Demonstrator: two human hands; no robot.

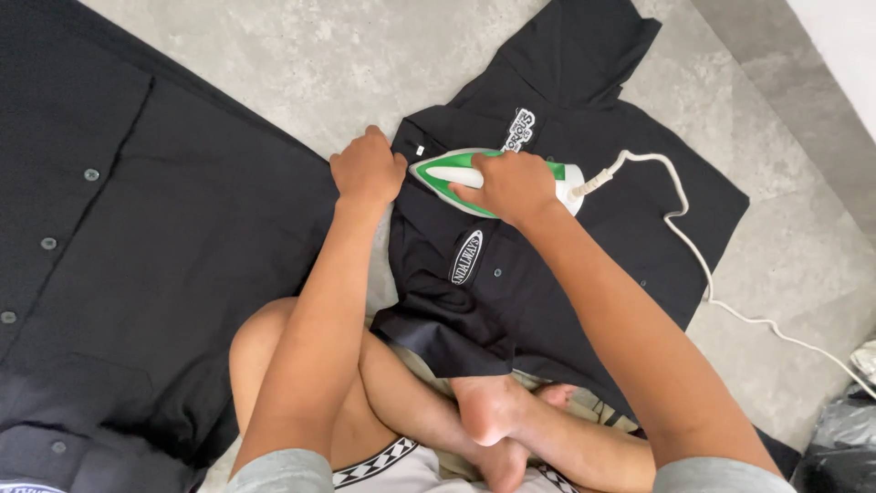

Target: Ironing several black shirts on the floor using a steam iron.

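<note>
The fingers [474, 187] of the right hand [511, 187] are curled tight around the handle of a green and white iron [438, 171], gripping it from above so that most of the handle is hidden under the palm. The iron lies flat, soleplate down, on a black short-sleeved shirt [547, 283], its pointed tip aimed at the left hand [368, 170] and its blunt rear end toward the shirt's far sleeve. The left hand is just beside the tip, its fingers folded under into a loose fist that presses down on the shirt's edge near the collar; it holds nothing that can be made out.

The shirt is spread open on the grey stone floor [301, 64], with two white oval patches [467, 256] on its chest, one partly covered by the iron. Its lower hem drapes over the person's crossed bare legs [411, 402].

From the rear of the iron a white cord [693, 246] loops across the shirt's sleeve, runs over the floor and leaves at the right edge. A second, larger black shirt [137, 256] with a row of dark buttons lies flat to the left, its edge touching the left forearm. A dark plastic bag [844, 438] sits in the lower right corner.
</note>
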